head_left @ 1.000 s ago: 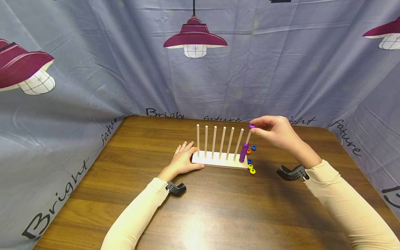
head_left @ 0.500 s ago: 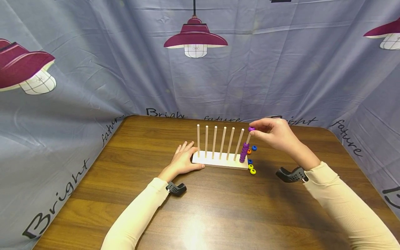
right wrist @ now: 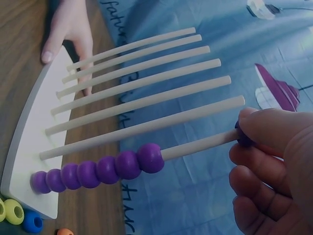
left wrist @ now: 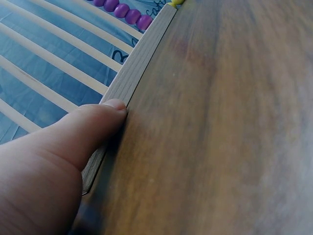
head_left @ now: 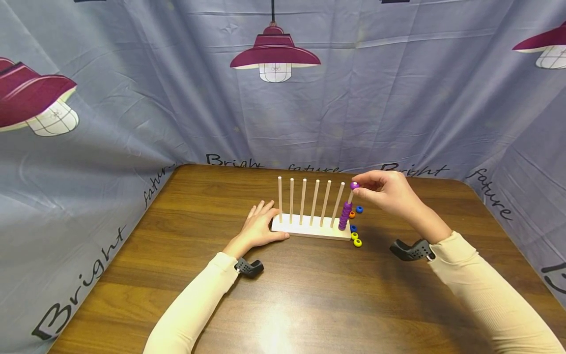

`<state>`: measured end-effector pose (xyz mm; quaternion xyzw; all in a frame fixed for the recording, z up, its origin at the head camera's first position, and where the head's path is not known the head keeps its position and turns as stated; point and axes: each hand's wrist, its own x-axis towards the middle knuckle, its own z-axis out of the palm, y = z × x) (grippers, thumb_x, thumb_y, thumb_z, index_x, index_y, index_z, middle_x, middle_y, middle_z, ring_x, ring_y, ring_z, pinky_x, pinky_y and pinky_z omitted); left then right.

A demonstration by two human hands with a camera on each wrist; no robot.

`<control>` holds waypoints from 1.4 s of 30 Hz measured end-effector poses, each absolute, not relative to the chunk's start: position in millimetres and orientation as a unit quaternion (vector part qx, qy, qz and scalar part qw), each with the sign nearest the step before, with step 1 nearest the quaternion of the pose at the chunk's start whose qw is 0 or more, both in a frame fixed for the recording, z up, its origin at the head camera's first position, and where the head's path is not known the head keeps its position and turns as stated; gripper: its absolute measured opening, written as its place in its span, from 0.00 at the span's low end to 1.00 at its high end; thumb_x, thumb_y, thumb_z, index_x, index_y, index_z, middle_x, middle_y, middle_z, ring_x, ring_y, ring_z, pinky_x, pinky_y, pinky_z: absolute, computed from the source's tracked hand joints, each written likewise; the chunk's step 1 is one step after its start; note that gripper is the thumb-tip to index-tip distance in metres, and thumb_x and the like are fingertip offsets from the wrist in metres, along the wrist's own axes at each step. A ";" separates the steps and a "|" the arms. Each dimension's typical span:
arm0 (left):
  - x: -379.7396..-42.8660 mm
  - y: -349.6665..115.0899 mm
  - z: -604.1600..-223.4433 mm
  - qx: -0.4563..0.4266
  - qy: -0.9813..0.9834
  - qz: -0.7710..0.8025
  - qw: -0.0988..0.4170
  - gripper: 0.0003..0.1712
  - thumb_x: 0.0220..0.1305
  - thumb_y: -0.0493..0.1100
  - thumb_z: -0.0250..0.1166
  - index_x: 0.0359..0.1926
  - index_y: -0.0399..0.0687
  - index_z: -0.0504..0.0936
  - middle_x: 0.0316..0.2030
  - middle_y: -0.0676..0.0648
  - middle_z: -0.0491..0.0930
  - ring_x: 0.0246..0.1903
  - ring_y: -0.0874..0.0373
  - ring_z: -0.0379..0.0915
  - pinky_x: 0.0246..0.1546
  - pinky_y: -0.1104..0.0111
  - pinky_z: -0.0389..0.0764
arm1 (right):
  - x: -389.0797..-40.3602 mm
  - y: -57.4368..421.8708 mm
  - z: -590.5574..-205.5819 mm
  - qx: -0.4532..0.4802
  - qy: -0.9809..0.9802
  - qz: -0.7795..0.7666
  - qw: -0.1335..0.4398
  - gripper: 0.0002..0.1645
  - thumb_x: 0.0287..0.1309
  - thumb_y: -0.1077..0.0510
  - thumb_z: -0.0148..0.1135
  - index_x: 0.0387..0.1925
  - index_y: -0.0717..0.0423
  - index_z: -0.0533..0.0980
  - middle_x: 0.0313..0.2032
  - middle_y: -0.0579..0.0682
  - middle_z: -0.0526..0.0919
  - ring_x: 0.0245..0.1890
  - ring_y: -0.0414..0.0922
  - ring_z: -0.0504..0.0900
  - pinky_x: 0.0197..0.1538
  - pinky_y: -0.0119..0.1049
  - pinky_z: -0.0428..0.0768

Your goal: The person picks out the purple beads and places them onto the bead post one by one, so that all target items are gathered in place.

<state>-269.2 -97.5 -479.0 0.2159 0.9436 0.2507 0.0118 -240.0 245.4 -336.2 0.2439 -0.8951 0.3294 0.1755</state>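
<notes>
A pale wooden peg rack (head_left: 311, 229) stands on the table with a row of upright pegs. My left hand (head_left: 258, 228) grips its left end, the thumb (left wrist: 105, 115) along the front edge and the other fingers spread towards the back. Thumb and fingertips of my right hand (head_left: 391, 192) pinch a purple bead (head_left: 355, 186) at the top of the rightmost peg, and the peg's tip shows through its hole. Lower on that same peg, several purple beads (right wrist: 107, 170) are stacked from the base up. The other pegs carry no beads.
Loose beads lie by the rack's right end: two yellow beads (head_left: 357, 243), a blue bead (head_left: 359, 209), another blue one close to the base, and an orange bead (head_left: 352, 215). A grey-blue printed curtain (head_left: 283, 118) hangs behind the brown wooden table (head_left: 247, 309).
My right hand has come down slightly with the purple bead, and the tip of the rightmost peg now shows through it. The left hand and the rack have stayed put.
</notes>
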 end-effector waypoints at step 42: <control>-271.9 -98.0 -482.0 0.220 0.943 0.251 0.006 0.43 0.53 0.65 0.73 0.67 0.52 0.76 0.77 0.37 0.60 0.80 0.35 0.45 0.80 0.43 0.44 | -239.1 253.0 -347.0 0.215 -0.903 0.344 0.139 0.10 0.61 0.58 0.70 0.43 0.58 0.87 0.37 0.56 0.91 0.30 0.25 0.81 0.33 0.20 0.79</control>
